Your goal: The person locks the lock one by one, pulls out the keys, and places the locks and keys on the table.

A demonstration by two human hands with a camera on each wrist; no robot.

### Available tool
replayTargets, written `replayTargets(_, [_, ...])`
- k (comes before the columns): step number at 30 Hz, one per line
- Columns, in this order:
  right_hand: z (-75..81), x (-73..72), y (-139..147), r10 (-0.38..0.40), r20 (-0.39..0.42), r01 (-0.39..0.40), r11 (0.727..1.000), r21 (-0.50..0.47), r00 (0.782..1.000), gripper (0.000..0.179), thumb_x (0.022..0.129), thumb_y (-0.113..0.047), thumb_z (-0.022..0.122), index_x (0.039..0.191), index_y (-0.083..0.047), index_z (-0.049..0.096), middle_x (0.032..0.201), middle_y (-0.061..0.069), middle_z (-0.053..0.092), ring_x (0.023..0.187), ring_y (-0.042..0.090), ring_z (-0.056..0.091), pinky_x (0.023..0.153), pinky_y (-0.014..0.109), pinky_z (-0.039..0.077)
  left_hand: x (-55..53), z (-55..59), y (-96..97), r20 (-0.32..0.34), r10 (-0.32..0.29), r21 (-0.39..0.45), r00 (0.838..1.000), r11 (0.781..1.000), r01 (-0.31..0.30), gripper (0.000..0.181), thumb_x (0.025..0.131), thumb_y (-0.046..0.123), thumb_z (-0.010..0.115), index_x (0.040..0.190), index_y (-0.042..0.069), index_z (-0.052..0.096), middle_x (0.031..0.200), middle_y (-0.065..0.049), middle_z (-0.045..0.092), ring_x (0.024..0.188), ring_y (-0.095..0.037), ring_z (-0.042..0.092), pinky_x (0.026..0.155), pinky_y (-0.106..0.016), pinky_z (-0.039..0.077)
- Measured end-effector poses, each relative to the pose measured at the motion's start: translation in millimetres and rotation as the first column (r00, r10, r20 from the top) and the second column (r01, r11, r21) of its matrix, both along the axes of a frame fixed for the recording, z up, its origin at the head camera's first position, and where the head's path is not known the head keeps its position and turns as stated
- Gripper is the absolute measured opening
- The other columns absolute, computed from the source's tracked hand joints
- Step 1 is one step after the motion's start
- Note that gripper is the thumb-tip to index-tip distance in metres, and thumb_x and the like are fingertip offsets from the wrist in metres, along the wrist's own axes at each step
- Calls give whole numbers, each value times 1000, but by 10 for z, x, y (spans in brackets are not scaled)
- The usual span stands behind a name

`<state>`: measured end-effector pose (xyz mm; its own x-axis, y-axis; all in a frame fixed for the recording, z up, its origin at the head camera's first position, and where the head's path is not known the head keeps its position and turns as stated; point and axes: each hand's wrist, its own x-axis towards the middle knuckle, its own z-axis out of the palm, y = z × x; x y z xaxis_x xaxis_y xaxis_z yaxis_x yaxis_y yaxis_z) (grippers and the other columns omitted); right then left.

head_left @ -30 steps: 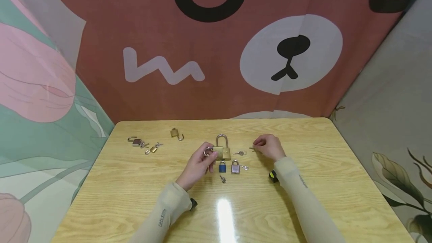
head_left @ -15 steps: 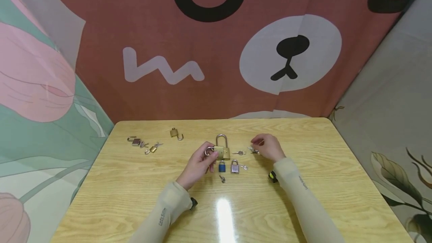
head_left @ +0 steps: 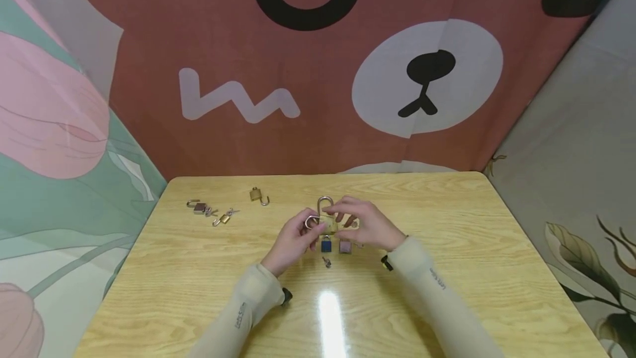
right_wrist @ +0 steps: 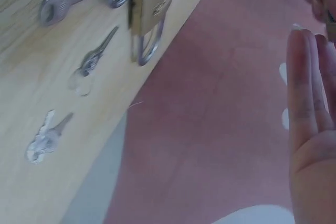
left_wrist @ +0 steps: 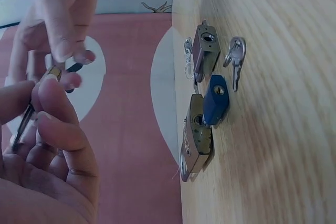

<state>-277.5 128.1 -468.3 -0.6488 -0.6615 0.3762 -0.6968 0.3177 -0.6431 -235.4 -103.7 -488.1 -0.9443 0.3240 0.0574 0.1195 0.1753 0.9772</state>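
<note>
A red cloth [head_left: 318,98] with a printed bear face hangs along the far side. In front of it is a wooden table [head_left: 318,314]. Two beige sleeves [head_left: 258,291] reach in from the near side.

The left hand [head_left: 293,241] grips the held padlock [head_left: 326,222], a brass one, between thumb and fingers above the middle of the table, its shackle pointing left. The right hand [head_left: 367,225] is just to the right of that lock, thumb and forefinger spread apart around its right end; whether they touch it I cannot tell.

Behind the held padlock, on the table, is the large brass padlock [left_wrist: 198,139], its shackle toward the far side. Three locks with open shackles lie at far left: a brown brass lock [head_left: 255,194], a dark lock [head_left: 200,208] and, nearest, a small gold lock [head_left: 225,219]. Nearer than the large one sit a purple lock [head_left: 345,247] and, just left of it, a blue lock [head_left: 326,245].

Smallest are the keys: one set [head_left: 326,262] on the near side of the blue lock, another [right_wrist: 44,142] farther right.
</note>
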Motion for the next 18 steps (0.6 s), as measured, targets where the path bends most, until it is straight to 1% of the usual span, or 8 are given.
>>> replayTargets(2, [19,35,-41,27,-43,-27,1000,3,999,57,80,0,88,132,-12,70,110,3,70,89,24,69,71,30,63,7,16,9,10,-10,1,1000,1000,10,17,103,21,66,119,14,65,89,-12,63,64,-15,58,56,-28,50])
replayTargets(5, [27,74,-75,30,-112,-28,999,16,993,61,79,-3,90,135,-11,68,100,1,69,83,15,68,69,26,62,11,18,26,31,-20,4,999,1000,20,15,103,22,66,114,11,66,85,-7,63,63,-13,57,54,-25,47])
replayTargets(8, [29,107,-86,22,-155,-16,999,44,988,68,78,-7,91,140,-10,65,92,-1,65,78,10,64,66,25,60,11,6,49,34,-20,-2,999,1000,20,16,104,25,66,108,9,65,83,-9,63,62,-14,57,52,-25,45])
replayTargets(10, [34,127,-89,17,-177,-4,997,74,984,70,78,-10,92,142,-11,63,89,-2,63,75,9,62,65,24,58,10,-3,65,34,-18,-1,999,1000,18,17,104,26,66,105,8,66,83,-8,63,64,-19,57,52,-27,46])
replayTargets(13, [53,150,-97,1,-218,29,990,136,976,66,80,-20,91,140,-11,63,90,-3,65,72,10,62,64,21,55,14,2,96,35,-7,-6,999,1000,7,17,103,26,67,104,9,67,82,-5,62,68,-32,60,53,-26,47])
replayTargets(14, [62,155,-100,-8,-239,47,986,160,971,65,81,-23,91,139,-10,64,90,-3,66,72,11,63,64,19,54,9,-2,107,35,-5,-8,999,1000,5,17,103,25,67,104,8,67,81,-3,61,68,-33,60,53,-25,47])
replayTargets(16, [84,169,-104,-30,-289,93,974,206,957,64,82,-28,90,136,-6,64,92,-1,69,73,13,65,66,20,54,0,-4,128,41,-4,-12,999,1000,4,17,103,24,66,104,7,67,81,-3,61,68,-31,61,53,-22,45])
replayTargets(18, [92,171,-100,-47,-331,132,962,238,943,63,83,-30,90,134,-3,64,94,0,71,75,14,67,67,20,55,-11,-12,143,50,-9,-18,999,1000,10,18,105,24,64,106,6,66,82,-4,61,67,-24,62,54,-22,45])
